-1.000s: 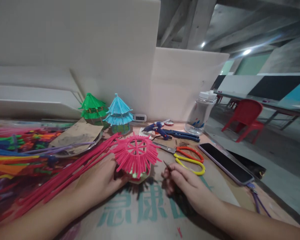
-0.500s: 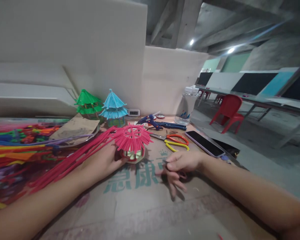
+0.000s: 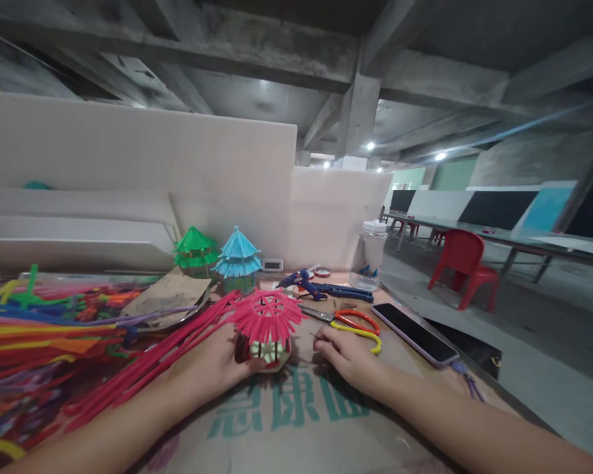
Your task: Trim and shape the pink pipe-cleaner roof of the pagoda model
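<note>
A small pavilion model [image 3: 267, 319] with a pink fringed pipe-cleaner roof stands upright on the cardboard. My left hand [image 3: 222, 359] grips its base from the left, thumb along the front edge. To the right of the model, my right hand [image 3: 343, 352] rests low over the cardboard with its fingers curled together. A thin dark tip shows at those fingers, too small to name. Just behind that hand lie scissors [image 3: 350, 322] with one orange and one yellow handle. Long pink pipe cleaners [image 3: 163, 362] run beside my left forearm.
Green [image 3: 196, 250] and blue [image 3: 237, 257] pavilion models stand at the back. A glue gun [image 3: 299, 282], blue-handled pliers [image 3: 346, 291] and a clear bottle [image 3: 368, 260] are behind the scissors. A phone [image 3: 415, 332] lies right; coloured pipe cleaners [image 3: 44, 342] heap left.
The view has tilted upward. My right hand has moved down to the cardboard, nearer the scissors, and its spread fingers have curled in. My left hand still grips the pink-roofed model.
</note>
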{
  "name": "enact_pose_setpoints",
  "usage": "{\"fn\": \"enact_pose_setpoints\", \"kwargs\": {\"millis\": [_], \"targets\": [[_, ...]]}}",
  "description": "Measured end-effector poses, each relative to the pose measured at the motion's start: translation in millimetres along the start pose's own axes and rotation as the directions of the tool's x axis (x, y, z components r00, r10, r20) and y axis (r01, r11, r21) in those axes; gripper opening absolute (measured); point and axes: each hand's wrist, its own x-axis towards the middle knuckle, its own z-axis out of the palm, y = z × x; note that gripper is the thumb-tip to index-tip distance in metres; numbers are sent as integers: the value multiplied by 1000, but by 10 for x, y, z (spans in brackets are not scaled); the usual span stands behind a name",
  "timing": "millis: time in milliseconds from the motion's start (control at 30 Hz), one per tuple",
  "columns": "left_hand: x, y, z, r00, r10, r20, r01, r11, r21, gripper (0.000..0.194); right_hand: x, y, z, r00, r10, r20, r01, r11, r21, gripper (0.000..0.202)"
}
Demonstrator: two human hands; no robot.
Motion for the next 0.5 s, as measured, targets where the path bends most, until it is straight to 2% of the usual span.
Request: {"fn": "enact_pose_setpoints", "kwargs": {"millis": [100,400,500], "targets": [[-8,-13,11,999,-32,3,32,1000,-2,32,-56,-30,8,994,-40,98,61,975,-215,23],[-27,-98,73,997,-63,-35,65,997,52,33,-45,-16,36,987,-72,141,111,951,-289,31],[-24,-80,53,999,-53,-2,53,998,41,35,-46,-14,35,986,-87,141,126,945,-302,30]]}}
